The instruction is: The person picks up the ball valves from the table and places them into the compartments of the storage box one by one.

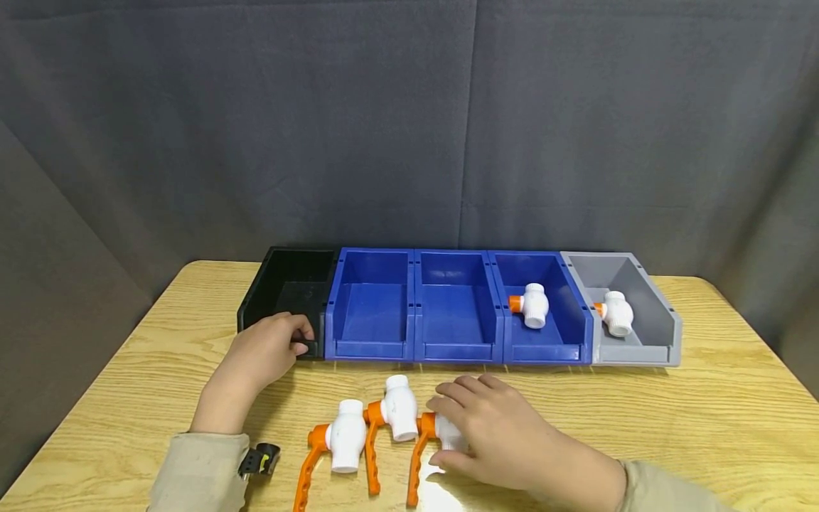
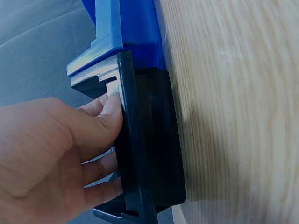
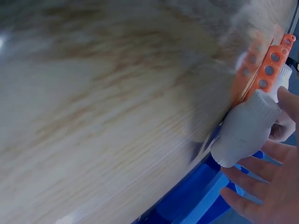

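At the front lip of the black bin (image 1: 252, 302), my left hand (image 1: 271, 348) pinches the edge; the left wrist view shows the thumb on the outer face of the lip (image 2: 133, 140) and the fingers inside. My right hand (image 1: 495, 430) is spread over the rightmost of three white ball valves on the table, this ball valve (image 1: 448, 434) partly covered by it. In the right wrist view the fingers are loosely around the valve's white body (image 3: 245, 130); whether they touch it I cannot tell. Its orange lever (image 1: 417, 469) points toward me.
Two more ball valves lie to the left, a middle valve (image 1: 401, 409) and a left valve (image 1: 348, 437). Three blue bins (image 1: 371, 350) and a grey bin (image 1: 640, 355) continue the row. One valve (image 1: 534, 306) sits in the right blue bin, another valve (image 1: 618, 314) in the grey bin.
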`<state>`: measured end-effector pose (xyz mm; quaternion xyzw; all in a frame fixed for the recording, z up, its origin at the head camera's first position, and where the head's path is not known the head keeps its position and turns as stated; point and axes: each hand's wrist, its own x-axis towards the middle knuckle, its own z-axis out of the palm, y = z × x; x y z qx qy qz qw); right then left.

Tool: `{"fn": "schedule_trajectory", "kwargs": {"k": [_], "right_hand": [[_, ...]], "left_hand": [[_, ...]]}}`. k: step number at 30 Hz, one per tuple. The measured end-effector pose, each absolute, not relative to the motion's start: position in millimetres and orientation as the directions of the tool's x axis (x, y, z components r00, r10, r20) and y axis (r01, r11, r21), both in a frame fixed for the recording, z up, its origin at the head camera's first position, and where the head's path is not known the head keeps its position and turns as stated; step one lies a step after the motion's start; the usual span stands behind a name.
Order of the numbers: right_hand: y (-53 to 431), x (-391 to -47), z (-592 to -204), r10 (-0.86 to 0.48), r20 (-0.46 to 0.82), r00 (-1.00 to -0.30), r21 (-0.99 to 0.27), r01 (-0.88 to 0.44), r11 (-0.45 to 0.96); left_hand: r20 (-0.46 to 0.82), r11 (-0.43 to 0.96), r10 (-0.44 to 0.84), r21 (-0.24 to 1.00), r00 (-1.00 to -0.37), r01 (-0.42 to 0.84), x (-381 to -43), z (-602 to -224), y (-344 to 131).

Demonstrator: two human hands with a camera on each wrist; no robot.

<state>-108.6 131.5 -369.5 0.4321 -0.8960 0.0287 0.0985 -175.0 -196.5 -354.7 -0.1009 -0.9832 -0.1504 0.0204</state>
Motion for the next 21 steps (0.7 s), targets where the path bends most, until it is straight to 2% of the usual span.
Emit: {"fn": "schedule_trajectory", "kwargs": {"k": [14,21], "right_hand": [[124.3,-109.6,-373.6,-0.764,0.108,-0.636,0.038,-0.765,0.643],[122.3,-109.7,-374.4,-0.77,0.101,-0.63,0.059,-0.769,0.637]], "left_hand": [[0.067,0.936,0.192,0.289,-0.979,0.203,-175.5,-355.3,-196.4],[0.067,0.936,0.189,0.288,-0.98,0.201,-174.5,-354.7,-195.9]]}}
